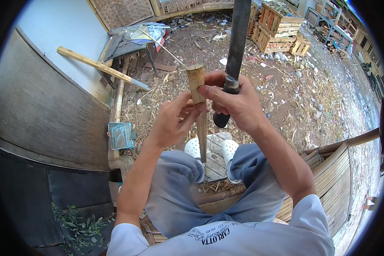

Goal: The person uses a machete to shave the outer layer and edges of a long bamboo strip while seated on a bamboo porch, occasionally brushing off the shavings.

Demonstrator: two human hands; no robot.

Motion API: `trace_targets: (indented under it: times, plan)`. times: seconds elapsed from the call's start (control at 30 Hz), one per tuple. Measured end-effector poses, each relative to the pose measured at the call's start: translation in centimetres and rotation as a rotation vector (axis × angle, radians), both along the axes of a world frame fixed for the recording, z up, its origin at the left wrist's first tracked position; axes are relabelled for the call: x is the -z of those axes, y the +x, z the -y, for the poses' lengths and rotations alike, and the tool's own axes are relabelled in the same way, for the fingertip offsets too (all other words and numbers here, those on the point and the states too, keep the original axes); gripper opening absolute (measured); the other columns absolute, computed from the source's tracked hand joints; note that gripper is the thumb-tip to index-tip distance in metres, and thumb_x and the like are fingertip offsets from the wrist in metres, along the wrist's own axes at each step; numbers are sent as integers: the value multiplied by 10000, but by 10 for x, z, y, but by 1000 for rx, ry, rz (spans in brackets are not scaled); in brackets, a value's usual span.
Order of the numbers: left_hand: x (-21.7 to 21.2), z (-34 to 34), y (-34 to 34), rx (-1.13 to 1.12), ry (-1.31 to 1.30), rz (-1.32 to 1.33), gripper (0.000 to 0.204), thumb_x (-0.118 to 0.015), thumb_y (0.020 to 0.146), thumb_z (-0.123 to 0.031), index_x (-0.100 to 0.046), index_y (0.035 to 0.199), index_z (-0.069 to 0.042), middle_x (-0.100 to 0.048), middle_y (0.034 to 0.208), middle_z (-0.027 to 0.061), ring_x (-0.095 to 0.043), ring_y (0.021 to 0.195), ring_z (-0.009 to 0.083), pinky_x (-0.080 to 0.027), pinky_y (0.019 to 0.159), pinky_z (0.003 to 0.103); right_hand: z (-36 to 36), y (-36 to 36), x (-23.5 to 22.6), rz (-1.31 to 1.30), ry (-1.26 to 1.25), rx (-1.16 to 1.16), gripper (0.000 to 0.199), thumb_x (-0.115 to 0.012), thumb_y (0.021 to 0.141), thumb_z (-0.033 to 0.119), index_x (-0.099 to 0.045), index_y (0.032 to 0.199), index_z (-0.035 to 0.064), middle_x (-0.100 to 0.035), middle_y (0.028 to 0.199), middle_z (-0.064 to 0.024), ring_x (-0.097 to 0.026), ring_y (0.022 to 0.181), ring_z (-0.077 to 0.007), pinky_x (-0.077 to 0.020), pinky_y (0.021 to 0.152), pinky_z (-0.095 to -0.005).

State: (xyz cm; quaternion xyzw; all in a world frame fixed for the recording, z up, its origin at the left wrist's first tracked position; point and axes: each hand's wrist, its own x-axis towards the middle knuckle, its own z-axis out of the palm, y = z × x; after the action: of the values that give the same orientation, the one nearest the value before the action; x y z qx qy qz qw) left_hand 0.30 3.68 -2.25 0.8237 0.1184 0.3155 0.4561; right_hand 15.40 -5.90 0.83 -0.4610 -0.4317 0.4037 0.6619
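Nearest the camera: white shirt with dark lettering, above grey trousers.
Left hand: thumb and fingers closed on the middle of the tapered wooden piece.
Right hand: doubly occupied; thumb and forefinger pinch the piece nearer its wide end, while the same hand holds a long knife by its black handle.
Wooden piece: between the hands, wide flat end far, narrow end near, overlapping in view the left of two white clogs.
Blade: pointing far, to the right of the wood and apart from it; no cut is under way.
Work done: judging by the even taper, the main shaping appears largely complete.
Work left: cannot be told; trimming may remain, as the knife is in hand.
Underfoot: weathered board.
Far right: stacked wooden crates.
Far left: low table, cluttered.
Left: blue container.
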Motion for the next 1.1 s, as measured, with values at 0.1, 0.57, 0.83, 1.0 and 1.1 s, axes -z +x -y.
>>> trace_targets:
  times: [0.1, 0.57, 0.83, 1.0, 1.1]
  plan:
    - [-2, 0, -1, -12, -91, -8, 225, -563, 931, -101, -564, 1126, 12, -703, 865, 116, -704, 796, 202, -567, 660, 310, 0, -2, -1, -6, 2, -29, 287, -713, 845, 185, -629, 1041, -6, -592, 713, 5, -458, 519, -37, -329, 456, -197]
    - [-7, 3, 1, -223, -97, 53, 197, -616, 900, -116, -596, 1049, 11, -694, 798, 113, -691, 715, 161, -564, 610, 280, -6, 0, 5, 68, -151, 105, 291, -709, 846, 225, -659, 1047, 21, -573, 673, 19, -441, 512, -33, -328, 464, -205]
    - [-15, -5, 1, -461, -177, 278, 182, -571, 924, -115, -558, 1030, 33, -662, 883, 116, -673, 769, 150, -601, 607, 272, -19, 8, 28, 108, -415, 86, 312, -672, 854, 267, -670, 1051, 25, -557, 623, 31, -390, 464, -42, -324, 455, -199]
    - [-18, -6, 0, -476, -211, 442, 199, -527, 944, -105, -471, 1082, 27, -607, 949, 140, -659, 903, 214, -619, 632, 294, -30, 17, 39, 62, -466, 49, 297, -631, 879, 269, -663, 1052, 29, -573, 735, 20, -383, 476, -31, -339, 458, -199]
    - [-14, -12, -7, -549, -239, 518, 162, -516, 941, -92, -476, 1057, 15, -635, 953, 137, -670, 824, 180, -601, 583, 258, -40, 16, 46, 68, -519, 36, 282, -600, 895, 272, -666, 1042, 41, -564, 766, 15, -388, 482, -29, -345, 455, -200]
